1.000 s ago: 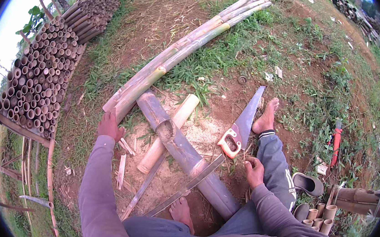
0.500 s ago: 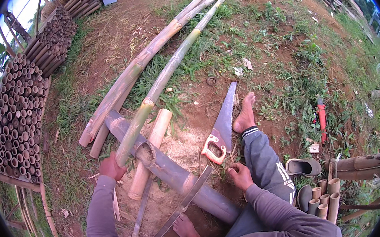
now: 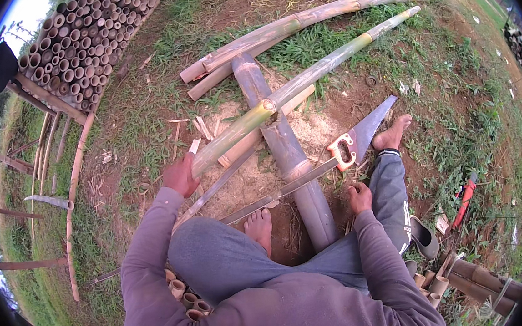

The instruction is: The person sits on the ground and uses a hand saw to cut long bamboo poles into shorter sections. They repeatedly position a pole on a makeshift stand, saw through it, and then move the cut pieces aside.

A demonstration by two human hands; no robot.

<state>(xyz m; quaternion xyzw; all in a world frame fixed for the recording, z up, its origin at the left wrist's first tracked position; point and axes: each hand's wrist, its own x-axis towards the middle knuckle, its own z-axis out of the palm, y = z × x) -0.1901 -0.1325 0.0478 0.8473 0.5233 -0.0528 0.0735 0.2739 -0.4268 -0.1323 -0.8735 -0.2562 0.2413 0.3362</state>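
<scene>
My left hand [image 3: 180, 176] is closed round the near end of a long green bamboo pole [image 3: 318, 69]. The pole slants away to the far right, lying across a thick grey bamboo log [image 3: 290, 154]. My right hand [image 3: 358, 197] is curled beside my right leg, touching neither pole nor log; what its fingers hold, if anything, is hidden. Just beyond it a handsaw [image 3: 370, 125] with an orange and white handle lies on the ground. A short pale bamboo piece [image 3: 241, 150] sits under the pole, and a long flat strip [image 3: 288, 188] crosses the log near my bare foot.
More bamboo poles [image 3: 292, 25] rest on the log's far end. Stacked cut bamboo tubes [image 3: 83, 48] stand at the far left, beside a bamboo rail [image 3: 74, 181]. Sawdust [image 3: 314, 129] covers the ground around the log. At right lie a shoe [image 3: 424, 238] and a red object [image 3: 464, 201].
The view has turned toward the left, so the scene sits further right and rotated. My left hand keeps its hold on the green pole's end; my right hand stays curled near my leg.
</scene>
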